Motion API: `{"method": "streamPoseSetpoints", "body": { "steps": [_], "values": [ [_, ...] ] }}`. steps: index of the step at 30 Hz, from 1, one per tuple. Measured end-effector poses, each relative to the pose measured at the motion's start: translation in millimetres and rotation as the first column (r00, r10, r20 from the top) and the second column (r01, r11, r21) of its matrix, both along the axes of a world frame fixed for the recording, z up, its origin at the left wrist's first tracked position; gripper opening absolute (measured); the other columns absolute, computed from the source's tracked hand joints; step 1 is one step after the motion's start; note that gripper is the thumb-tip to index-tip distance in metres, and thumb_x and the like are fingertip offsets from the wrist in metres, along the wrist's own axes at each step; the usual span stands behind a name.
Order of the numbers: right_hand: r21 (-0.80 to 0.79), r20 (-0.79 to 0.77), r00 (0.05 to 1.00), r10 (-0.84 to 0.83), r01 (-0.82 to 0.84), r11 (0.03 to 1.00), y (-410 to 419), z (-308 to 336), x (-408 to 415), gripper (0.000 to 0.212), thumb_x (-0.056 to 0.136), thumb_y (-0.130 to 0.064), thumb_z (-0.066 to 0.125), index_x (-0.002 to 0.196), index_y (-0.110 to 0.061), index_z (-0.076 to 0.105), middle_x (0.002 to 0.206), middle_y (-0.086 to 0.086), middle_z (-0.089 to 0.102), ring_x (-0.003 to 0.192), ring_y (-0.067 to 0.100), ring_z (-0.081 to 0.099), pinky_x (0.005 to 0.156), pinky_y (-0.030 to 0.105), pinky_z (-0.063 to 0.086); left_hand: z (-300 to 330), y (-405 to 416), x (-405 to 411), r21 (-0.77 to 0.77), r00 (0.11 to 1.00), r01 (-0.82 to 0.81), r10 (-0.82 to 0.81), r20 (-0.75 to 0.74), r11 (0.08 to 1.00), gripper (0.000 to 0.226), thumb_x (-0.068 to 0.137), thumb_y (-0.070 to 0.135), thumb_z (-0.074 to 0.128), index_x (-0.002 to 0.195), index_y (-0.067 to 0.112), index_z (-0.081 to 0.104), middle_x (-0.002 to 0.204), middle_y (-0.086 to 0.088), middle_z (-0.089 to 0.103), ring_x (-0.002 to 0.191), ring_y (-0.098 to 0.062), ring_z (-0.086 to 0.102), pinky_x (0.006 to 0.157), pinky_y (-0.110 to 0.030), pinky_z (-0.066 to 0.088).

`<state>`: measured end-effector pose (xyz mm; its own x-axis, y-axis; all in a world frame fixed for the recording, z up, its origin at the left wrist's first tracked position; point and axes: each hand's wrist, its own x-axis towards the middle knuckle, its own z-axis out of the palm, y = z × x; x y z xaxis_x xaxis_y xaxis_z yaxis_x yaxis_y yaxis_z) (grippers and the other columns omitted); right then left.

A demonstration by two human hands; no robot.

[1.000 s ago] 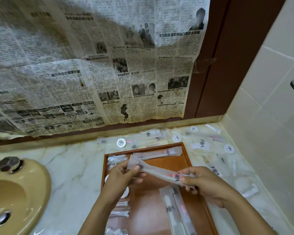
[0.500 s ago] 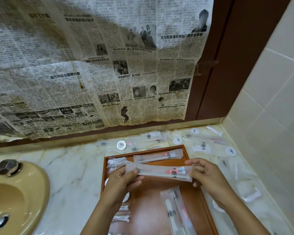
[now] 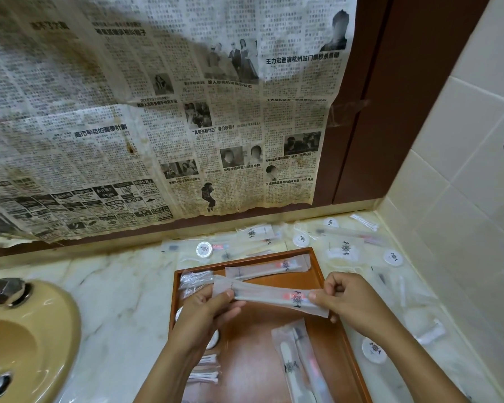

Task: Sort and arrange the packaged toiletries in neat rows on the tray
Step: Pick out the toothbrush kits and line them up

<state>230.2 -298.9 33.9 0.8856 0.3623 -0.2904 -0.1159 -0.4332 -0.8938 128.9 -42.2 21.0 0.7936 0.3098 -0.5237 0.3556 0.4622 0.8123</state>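
One long sachet point(image 3: 271, 296) hangs over the wooden tray point(image 3: 317, 267), pinched at each end by my left hand point(image 3: 207, 314) and right hand point(image 3: 351, 301). Three more long sachets lie in the tray, one at the back point(image 3: 266, 269) and two near me point(image 3: 298, 365). Four round white packets, one of them point(image 3: 392, 256) rightmost, dot the counter point(image 3: 120, 289) beyond, among loose clear packs.

Marble counter point(image 3: 122, 289) bears wooden tray point(image 3: 317, 266), scattered packets point(image 3: 344, 248).
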Motion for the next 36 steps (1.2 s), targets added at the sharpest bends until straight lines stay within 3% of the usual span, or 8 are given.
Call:
{"method": "streamPoseSetpoints", "body": {
  "steps": [6, 11, 14, 19, 23, 36],
  "values": [
    [0.188, -0.124, 0.992, 0.007, 0.017, 0.982, -4.4, -1.7, 5.3, 0.017, 0.083, -0.004, 0.073, 0.09, -0.004, 0.058, 0.08, 0.02, 0.072, 0.058, 0.027, 0.055, 0.052, 0.029, 0.048, 1.2, 2.1, -1.8, -0.021, 1.0, -0.013, 0.014, 0.02, 1.0, 0.02, 0.092, 0.001, 0.06, 0.11, -0.001, 0.068, 0.107, -0.018, 0.073, 0.092, -0.026, 0.073, 0.067, -0.022, 0.06],
    [0.244, -0.17, 0.985, -0.001, 0.043, 0.969, -5.5, -0.7, 4.5, 0.028, 0.083, -0.001, 0.072, 0.108, -0.014, 0.068, 0.085, 0.024, 0.071, 0.056, 0.02, 0.052, 0.051, 0.025, 0.046, 1.4, 3.6, -3.6, 0.041, 1.0, 0.027, -0.027, 0.011, 0.999, 0.018, 0.093, 0.007, 0.06, 0.109, 0.002, 0.069, 0.105, -0.017, 0.074, 0.096, -0.026, 0.073, 0.066, -0.021, 0.059],
    [0.261, -0.184, 0.983, -0.011, 0.059, 0.963, -4.0, -0.4, 6.6, 0.029, 0.083, 0.003, 0.07, 0.107, -0.013, 0.068, 0.087, 0.027, 0.07, 0.056, 0.018, 0.052, 0.049, 0.025, 0.044, 1.4, 3.9, -2.8, 0.105, 0.999, 0.048, -0.048, -0.004, 0.993, 0.018, 0.094, 0.01, 0.06, 0.107, 0.004, 0.071, 0.102, -0.016, 0.075, 0.095, -0.025, 0.073, 0.067, -0.021, 0.06],
    [0.228, -0.158, 0.987, 0.015, 0.022, 0.973, -0.6, 2.6, 7.6, 0.026, 0.086, 0.01, 0.061, 0.102, -0.01, 0.067, 0.08, 0.012, 0.073, 0.065, 0.018, 0.062, 0.047, 0.018, 0.042, 1.2, 3.1, -0.9, 0.093, 0.998, 0.064, -0.061, -0.034, 0.994, 0.019, 0.094, 0.012, 0.06, 0.108, 0.006, 0.071, 0.101, -0.015, 0.075, 0.094, -0.026, 0.073, 0.068, -0.022, 0.06],
    [0.209, -0.139, 0.989, 0.051, -0.021, 0.978, 2.1, 1.7, 9.2, 0.025, 0.086, 0.014, 0.058, 0.102, -0.004, 0.064, 0.075, 0.005, 0.068, 0.071, 0.008, 0.07, 0.049, 0.016, 0.046, 2.1, 2.3, 1.7, 0.088, 0.998, 0.055, -0.051, -0.046, 0.995, 0.018, 0.094, 0.012, 0.061, 0.107, 0.006, 0.072, 0.101, -0.014, 0.075, 0.093, -0.025, 0.074, 0.068, -0.023, 0.061],
    [0.133, -0.066, 0.994, 0.091, -0.082, 0.988, 1.7, -12.4, 14.0, 0.025, 0.088, 0.009, 0.055, 0.094, -0.014, 0.062, 0.084, 0.014, 0.062, 0.079, 0.013, 0.064, 0.054, 0.017, 0.043, 1.8, -0.2, 2.9, 0.125, 0.996, 0.076, -0.068, -0.065, 0.989, 0.016, 0.094, 0.01, 0.059, 0.101, 0.006, 0.073, 0.097, -0.013, 0.076, 0.088, -0.024, 0.074, 0.063, -0.021, 0.06]
  ]
}}
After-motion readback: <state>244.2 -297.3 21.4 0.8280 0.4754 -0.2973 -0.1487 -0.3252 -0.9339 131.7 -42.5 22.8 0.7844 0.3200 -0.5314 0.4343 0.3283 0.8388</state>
